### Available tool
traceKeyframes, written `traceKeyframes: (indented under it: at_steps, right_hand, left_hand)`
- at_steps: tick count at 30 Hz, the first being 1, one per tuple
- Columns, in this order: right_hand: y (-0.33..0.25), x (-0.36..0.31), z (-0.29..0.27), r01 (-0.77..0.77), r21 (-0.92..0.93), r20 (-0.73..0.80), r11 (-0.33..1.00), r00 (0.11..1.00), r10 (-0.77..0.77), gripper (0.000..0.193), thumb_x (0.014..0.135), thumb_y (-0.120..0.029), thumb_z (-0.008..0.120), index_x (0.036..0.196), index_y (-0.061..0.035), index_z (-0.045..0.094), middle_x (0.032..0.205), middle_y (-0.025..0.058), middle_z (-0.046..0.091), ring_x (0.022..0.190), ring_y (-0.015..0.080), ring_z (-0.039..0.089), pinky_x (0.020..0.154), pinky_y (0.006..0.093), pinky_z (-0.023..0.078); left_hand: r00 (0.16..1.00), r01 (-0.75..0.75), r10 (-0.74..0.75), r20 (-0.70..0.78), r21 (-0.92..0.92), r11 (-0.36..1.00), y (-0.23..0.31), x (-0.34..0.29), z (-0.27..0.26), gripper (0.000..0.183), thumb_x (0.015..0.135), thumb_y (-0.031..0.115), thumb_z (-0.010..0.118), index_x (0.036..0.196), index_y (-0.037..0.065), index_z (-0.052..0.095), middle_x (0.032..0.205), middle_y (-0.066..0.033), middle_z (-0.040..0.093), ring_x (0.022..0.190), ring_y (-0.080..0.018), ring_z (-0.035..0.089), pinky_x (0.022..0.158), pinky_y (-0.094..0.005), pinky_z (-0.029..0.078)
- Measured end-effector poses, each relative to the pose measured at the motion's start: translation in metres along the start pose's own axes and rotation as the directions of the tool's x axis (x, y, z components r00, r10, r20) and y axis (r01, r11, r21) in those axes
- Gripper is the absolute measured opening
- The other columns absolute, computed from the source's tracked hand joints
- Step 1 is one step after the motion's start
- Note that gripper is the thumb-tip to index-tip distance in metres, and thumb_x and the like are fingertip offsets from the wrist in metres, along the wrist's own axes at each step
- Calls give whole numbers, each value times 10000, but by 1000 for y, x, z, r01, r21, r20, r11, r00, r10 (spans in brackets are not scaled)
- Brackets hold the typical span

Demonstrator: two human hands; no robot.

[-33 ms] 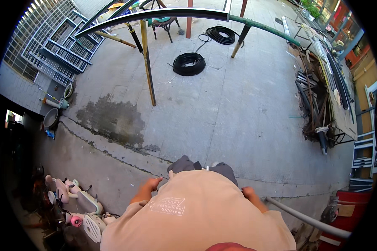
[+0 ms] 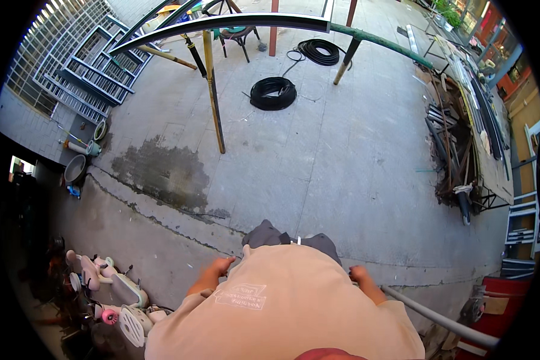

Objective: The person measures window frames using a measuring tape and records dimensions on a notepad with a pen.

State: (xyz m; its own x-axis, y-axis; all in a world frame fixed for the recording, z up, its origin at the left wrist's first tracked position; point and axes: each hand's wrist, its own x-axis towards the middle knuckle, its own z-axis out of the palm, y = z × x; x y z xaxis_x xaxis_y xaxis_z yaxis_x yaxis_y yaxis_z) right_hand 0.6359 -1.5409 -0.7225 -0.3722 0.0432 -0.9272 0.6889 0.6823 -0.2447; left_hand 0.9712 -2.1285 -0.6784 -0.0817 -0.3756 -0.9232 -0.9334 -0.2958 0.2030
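My left hand (image 2: 223,265) is beside my left hip, its fingers drawn together and nothing visible in them. On the other side, my right hand (image 2: 359,274) is curled near my right hip, partly hidden by my wrist; no object shows in it. Between them is my beige shirt (image 2: 288,288), with dark grey trousers (image 2: 263,234) beyond it. Neither hand touches a tool. To the right of my right forearm, a grey pipe (image 2: 438,317) slants toward the lower right.
Ahead, a metal frame (image 2: 234,21) rests on posts. Black coils (image 2: 273,93) of hose or cable lie on the paving. Metal frames (image 2: 90,78) lean at left; a scrap-laden table (image 2: 491,138) stands right. A pale pink ride-on toy (image 2: 123,288) sits near left, a basin (image 2: 75,170) beyond.
The whole view has shifted very slightly, so the surroundings sit a little lower and farther right. Both hands stay beside my hips.
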Motion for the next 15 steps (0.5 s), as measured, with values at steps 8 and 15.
traceKeyframes:
  at_steps: [8, 15]
  right_hand:
    - [-237, 40, -93, 363, 109, -266, 925, 908, -325, 235, 1035, -222, 629, 1131, -13, 681, 891, 105, 708, 672, 190, 663, 538, 327, 525]
    - [-323, 64, -42, 260, 229, -168, 938, 960, -225, 271, 1026, -224, 650, 1176, 1, 672, 922, 104, 719, 717, 201, 676, 594, 351, 552]
  left_hand:
    - [977, -215, 201, 78, 368, 904, 165, -10, 30, 702, 947, 625, 681, 1124, -49, 769, 1040, -213, 770, 804, -287, 740, 702, -438, 580]
    - [959, -277, 283, 1, 204, 939, 361, 78, -45, 730, 914, 672, 699, 1079, -37, 741, 863, -145, 711, 697, -250, 656, 617, -425, 531]
